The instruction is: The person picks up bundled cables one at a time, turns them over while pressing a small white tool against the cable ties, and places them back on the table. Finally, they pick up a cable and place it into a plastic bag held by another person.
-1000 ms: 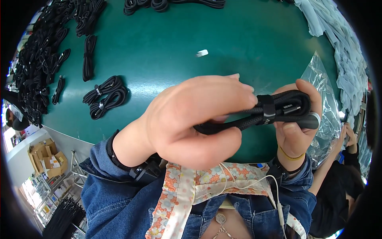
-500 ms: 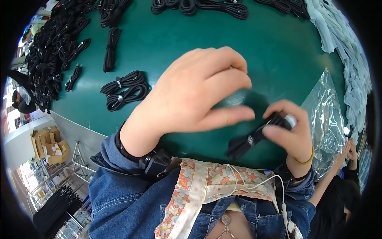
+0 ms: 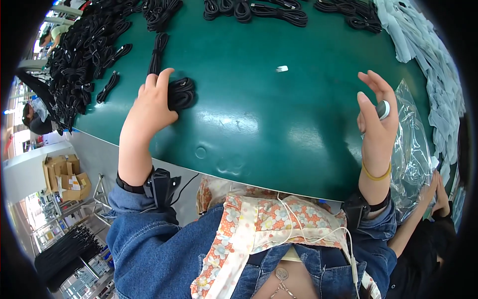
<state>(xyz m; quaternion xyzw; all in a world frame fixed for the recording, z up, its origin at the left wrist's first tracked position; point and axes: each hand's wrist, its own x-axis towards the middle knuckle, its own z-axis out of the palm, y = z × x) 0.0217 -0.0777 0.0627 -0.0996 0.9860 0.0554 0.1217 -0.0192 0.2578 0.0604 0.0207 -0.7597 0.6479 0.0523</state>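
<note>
My left hand (image 3: 149,102) is curved around coiled black cables (image 3: 182,93) on the green table, its thumb on the near side and a finger on the far side. The hand hides part of the coils, so how many lie under it cannot be told. My right hand (image 3: 377,112) is raised over the table's right side, fingers bent and thumb apart from the fingertips. A small round grey-and-white object (image 3: 383,109) is lodged among its fingers; its kind is unclear. A small whitish piece (image 3: 282,69) lies on the tabletop between the hands, farther back.
A large pile of black cables (image 3: 74,65) covers the far left. More cable bundles (image 3: 279,14) line the back edge. At the right are a clear plastic bag (image 3: 411,144) and a heap of pale grey-blue bags (image 3: 423,60). Another person's hand (image 3: 433,194) reaches in there.
The black cable bundle has left my right hand, which has moved up and right. My left hand has moved left onto the coiled cables. The whitish piece on the table now shows.
</note>
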